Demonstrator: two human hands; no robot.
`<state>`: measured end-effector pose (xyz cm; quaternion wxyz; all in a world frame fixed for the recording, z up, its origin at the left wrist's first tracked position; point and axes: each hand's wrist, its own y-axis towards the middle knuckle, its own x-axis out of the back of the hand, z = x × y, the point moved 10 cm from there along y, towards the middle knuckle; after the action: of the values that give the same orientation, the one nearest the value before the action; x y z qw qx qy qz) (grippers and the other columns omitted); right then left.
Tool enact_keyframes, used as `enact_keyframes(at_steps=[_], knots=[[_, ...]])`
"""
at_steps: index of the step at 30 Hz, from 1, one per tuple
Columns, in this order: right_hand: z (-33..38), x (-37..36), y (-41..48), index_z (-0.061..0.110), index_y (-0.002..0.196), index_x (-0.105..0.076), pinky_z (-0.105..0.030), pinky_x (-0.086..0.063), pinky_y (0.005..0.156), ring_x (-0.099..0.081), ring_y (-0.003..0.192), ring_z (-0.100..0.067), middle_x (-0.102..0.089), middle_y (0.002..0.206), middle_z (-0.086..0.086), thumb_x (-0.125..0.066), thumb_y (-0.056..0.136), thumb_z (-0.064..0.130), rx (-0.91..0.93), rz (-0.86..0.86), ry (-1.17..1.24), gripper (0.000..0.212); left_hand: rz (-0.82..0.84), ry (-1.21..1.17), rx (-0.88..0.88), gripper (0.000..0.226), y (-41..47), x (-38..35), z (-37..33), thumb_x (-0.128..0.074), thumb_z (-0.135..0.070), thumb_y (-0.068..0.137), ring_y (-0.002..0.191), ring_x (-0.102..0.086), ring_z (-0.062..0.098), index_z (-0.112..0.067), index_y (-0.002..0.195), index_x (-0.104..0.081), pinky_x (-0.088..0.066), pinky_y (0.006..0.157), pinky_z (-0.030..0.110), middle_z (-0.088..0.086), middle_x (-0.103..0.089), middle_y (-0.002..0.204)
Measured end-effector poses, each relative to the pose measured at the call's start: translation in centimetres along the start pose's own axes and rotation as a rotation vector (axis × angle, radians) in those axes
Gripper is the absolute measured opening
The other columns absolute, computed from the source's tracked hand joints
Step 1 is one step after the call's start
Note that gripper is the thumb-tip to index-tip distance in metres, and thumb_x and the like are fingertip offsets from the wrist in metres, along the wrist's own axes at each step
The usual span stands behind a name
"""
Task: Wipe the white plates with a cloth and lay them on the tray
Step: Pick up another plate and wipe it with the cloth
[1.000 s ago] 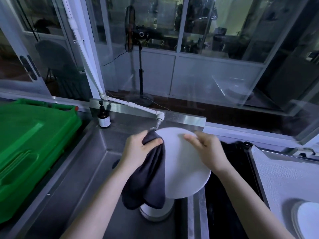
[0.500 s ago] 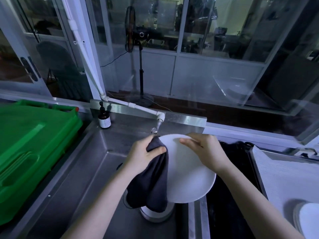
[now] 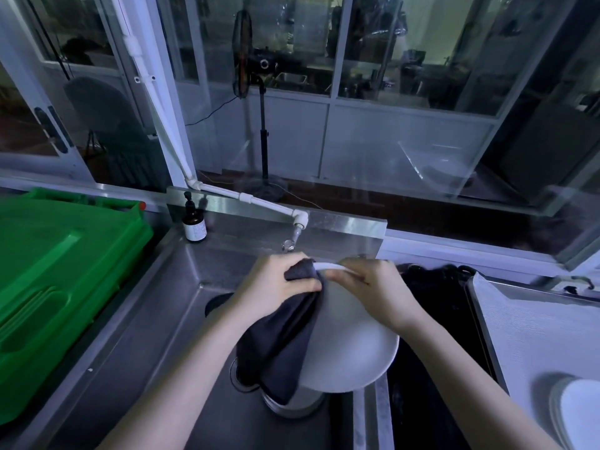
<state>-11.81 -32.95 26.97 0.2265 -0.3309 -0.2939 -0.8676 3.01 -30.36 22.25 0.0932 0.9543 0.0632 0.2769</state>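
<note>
Plate (image 3: 350, 352) held tilted over the sink (image 3: 146, 352), cloth (image 3: 279, 345) at its left edge.

Left hand (image 3: 276, 287): grip clamped on the dark cloth, pressing it to the plate's upper rim; the rest of the cloth hangs down. Right hand (image 3: 376, 290): grip closed over the plate's top rim, just beside the left hand. A second plate (image 3: 581, 414) lies on the tray (image 3: 526, 319), well apart to the right. A brown bottle (image 3: 194, 224) stands at the sink's back edge; its label is too small to read. No other writing is legible.
</note>
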Motion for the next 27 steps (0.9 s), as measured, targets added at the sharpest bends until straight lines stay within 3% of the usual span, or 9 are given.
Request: enact_keyframes(at_steps=[3, 7, 9, 12, 15, 19, 21, 23, 27], knots=[[-2.5, 1.9, -0.4, 0.002, 0.063, -0.045, -0.024, -0.025, 0.05, -0.029, 0.054, -0.006, -0.033, 0.056, 0.006, -0.063, 0.092, 0.043, -0.184, -0.14, 0.154, 0.054, -0.287, -0.148, 0.146, 0.019, -1.4, 2.9, 2.8, -0.078, -0.04, 0.076, 0.073, -0.063, -0.003, -0.025, 0.085, -0.07, -0.045, 0.068, 0.013, -0.007, -0.073, 0.08], [-5.7, 1.4, -4.0, 0.02, 0.054, -0.039, -0.025, -0.024, 0.051, -0.029, 0.057, -0.008, -0.031, 0.058, 0.009, -0.064, 0.095, 0.035, -0.559, -0.644, 0.596, 0.051, -0.713, -0.576, 0.526, 0.012, -5.9, 1.5, 7.5, -0.071, -0.038, 0.087, 0.079, -0.068, 0.001, -0.027, 0.083, -0.072, -0.051, 0.07, 0.023, -0.013, -0.074, 0.079], [-6.4, -0.6, -5.5, 0.022, 0.055, -0.04, -0.025, -0.026, 0.053, -0.03, 0.058, -0.005, -0.033, 0.059, 0.012, -0.061, 0.096, 0.04, -0.667, -0.721, 0.663, 0.049, -0.798, -0.66, 0.602, 0.016, -7.0, 0.5, 8.4, -0.07, -0.038, 0.088, 0.083, -0.069, 0.008, -0.022, 0.084, -0.072, -0.053, 0.075, 0.029, -0.009, -0.074, 0.08], [-6.6, -0.5, -4.6, 0.018, 0.065, -0.046, -0.025, -0.033, 0.056, -0.04, 0.059, -0.006, -0.045, 0.061, 0.013, -0.061, 0.089, 0.048, -0.549, -0.482, 0.568, 0.041, -0.78, -0.584, 0.546, 0.019, -6.4, 2.0, 8.0, -0.071, -0.035, 0.088, 0.076, -0.068, 0.009, -0.019, 0.079, -0.069, -0.052, 0.07, 0.028, -0.01, -0.072, 0.073], [-5.7, 1.2, -1.8, 0.03, 0.087, -0.067, -0.023, -0.05, 0.065, -0.065, 0.076, -0.009, -0.072, 0.086, 0.007, -0.075, 0.083, 0.042, -0.387, -0.201, 0.52, 0.015, -0.688, -0.334, 0.386, 0.027, -4.4, 4.6, 5.5, -0.075, -0.034, 0.083, 0.069, -0.059, 0.012, -0.012, 0.074, -0.063, -0.048, 0.067, 0.025, -0.002, -0.067, 0.068], [-2.4, 1.1, 1.5, 0.018, 0.073, -0.066, -0.022, -0.042, 0.059, -0.054, 0.062, -0.004, -0.062, 0.066, 0.001, -0.068, 0.079, 0.058, -0.169, 0.114, 0.167, 0.04, -0.359, -0.023, 0.101, 0.027, -1.0, 4.0, 0.0, -0.082, -0.033, 0.074, 0.059, -0.05, 0.01, -0.016, 0.07, -0.063, -0.038, 0.057, 0.021, 0.002, -0.062, 0.063], [-0.4, 0.4, 1.8, 0.008, 0.063, -0.05, -0.022, -0.029, 0.053, -0.032, 0.055, -0.006, -0.037, 0.055, 0.003, -0.061, 0.081, 0.058, -0.046, 0.12, 0.017, 0.054, -0.224, 0.058, 0.031, 0.03, -0.3, 3.0, -1.3, -0.085, -0.033, 0.072, 0.056, -0.044, 0.005, -0.029, 0.062, -0.057, -0.032, 0.054, 0.02, -0.006, -0.054, 0.057], [0.0, 0.6, 1.4, 0.002, 0.064, -0.048, -0.028, -0.027, 0.052, -0.028, 0.057, -0.006, -0.034, 0.056, -0.001, -0.057, 0.084, 0.056, -0.006, 0.049, 0.005, 0.059, -0.206, 0.019, 0.039, 0.024, -0.5, 2.8, -1.0, -0.084, -0.028, 0.074, 0.06, -0.044, 0.003, -0.026, 0.066, -0.062, -0.035, 0.058, 0.023, -0.004, -0.057, 0.06], [-3.7, 2.5, -0.4, -0.001, 0.066, -0.046, -0.031, -0.026, 0.054, -0.032, 0.058, -0.011, -0.034, 0.06, 0.001, -0.064, 0.092, 0.047, -0.261, -0.213, 0.309, 0.057, -0.44, -0.167, 0.226, 0.018, -2.8, 4.9, 3.0, -0.076, -0.026, 0.082, 0.071, -0.059, 0.002, -0.01, 0.082, -0.068, -0.045, 0.067, 0.024, 0.001, -0.071, 0.076]])
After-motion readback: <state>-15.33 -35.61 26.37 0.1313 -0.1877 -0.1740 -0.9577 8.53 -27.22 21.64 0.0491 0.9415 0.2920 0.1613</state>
